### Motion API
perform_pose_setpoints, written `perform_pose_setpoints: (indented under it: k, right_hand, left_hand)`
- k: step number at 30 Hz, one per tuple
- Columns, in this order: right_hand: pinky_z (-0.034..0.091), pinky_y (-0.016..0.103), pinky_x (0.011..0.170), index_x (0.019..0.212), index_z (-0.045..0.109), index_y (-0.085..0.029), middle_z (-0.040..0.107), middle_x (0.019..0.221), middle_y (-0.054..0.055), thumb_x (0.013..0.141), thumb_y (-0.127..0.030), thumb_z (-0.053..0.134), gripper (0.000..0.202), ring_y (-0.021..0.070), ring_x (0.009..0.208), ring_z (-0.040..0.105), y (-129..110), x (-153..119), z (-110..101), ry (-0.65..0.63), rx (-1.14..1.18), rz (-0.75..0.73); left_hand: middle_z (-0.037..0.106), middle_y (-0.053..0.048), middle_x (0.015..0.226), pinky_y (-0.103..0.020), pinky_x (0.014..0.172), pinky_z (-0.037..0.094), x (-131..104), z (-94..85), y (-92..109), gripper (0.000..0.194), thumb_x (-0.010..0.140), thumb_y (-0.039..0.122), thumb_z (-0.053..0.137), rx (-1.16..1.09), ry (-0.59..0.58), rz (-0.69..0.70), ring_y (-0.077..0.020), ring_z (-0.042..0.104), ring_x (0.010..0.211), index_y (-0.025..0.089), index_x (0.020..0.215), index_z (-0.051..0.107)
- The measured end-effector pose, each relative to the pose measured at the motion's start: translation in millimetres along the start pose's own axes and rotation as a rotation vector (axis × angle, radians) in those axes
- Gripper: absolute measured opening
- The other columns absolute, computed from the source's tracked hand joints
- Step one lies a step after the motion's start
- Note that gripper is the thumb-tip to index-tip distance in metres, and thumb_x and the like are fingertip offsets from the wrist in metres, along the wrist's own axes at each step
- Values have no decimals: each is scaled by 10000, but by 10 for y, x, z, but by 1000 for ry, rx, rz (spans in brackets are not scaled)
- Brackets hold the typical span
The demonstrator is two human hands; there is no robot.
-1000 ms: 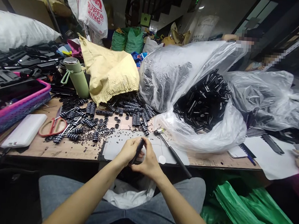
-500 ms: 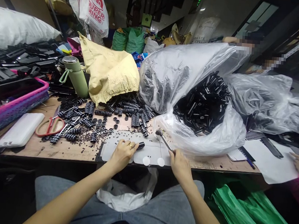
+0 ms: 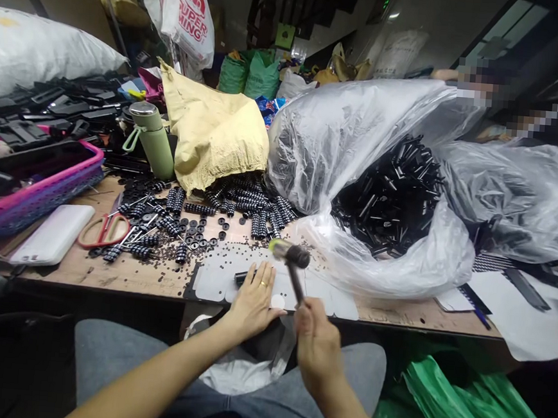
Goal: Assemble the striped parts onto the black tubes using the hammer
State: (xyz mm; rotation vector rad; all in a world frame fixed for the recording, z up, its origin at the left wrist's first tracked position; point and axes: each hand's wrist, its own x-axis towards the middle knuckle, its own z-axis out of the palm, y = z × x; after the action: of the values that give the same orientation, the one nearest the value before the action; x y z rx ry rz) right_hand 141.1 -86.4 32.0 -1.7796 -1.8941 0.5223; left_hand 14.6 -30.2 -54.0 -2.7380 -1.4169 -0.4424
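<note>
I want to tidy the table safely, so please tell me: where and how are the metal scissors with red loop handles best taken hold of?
Probably by the red loop handles, coming from the near edge of the wooden table: the scissors lie with the loops towards that edge, the blades pointing away. Small black-and-white ribbed cylinders crowd their right side.

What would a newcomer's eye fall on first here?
Probably the hammer, gripped in the right hand above the front of the workbench, beside the left hand, spread over a pale mat with a black part showing beside it. Behind them, a clear plastic bag gapes around black pieces, a yellow sack to its left.
</note>
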Motion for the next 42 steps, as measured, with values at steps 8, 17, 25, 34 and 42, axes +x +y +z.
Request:
perform_pose_setpoints:
  k: [8,17,25,34,42]
  right_hand:
    - [305,230,474,793,477,-207,585,582,16,910,-388,158,385,175,542,580,108,89,253,-159,-213,-11]
    - [304,274,502,765,458,-202,592,734,55,887,-444,238,349,214,621,567,1093,442,-108,27,-638,257]
    - [391,335,717,836,505,-160,563,829,91,859,-357,393,227,229,815,506,1073,624,41,242,-523,-17]
    - [360,274,733,892,533,-176,581,921,51,873,-197,370,166,174,869,469,-1,1612,799,56,-368,-363]
    - [318,351,743,798,580,-145,607,844,95,848,-122,361,226,218,873,444,-141,2088,1184,15,-460,-386]
  left_hand:
    - [561,-169,1037,-404,803,414,140,-15,-67,404,808,109,310,-187,-9,-84,-251,510,988,74,1191,434]
    - [540,-141,853,-326,626,408,264,-482,-800,267,834,178,354,-236,28,-450,-224,505,770,128,993,563]
    - [537,-110,919,-347,750,366,672,-516,-2062,164,794,249,480,71,-93,-363,-248,457,934,174,890,590]
    - [577,-77,864,-302,744,412,424,-561,-1607,286,890,310,309,-269,209,-296,-166,530,799,131,1034,480]
    - [603,-67,1022,-304,813,443,-13,-313,-757,270,863,326,379,-741,398,-488,-176,565,938,184,1047,515]
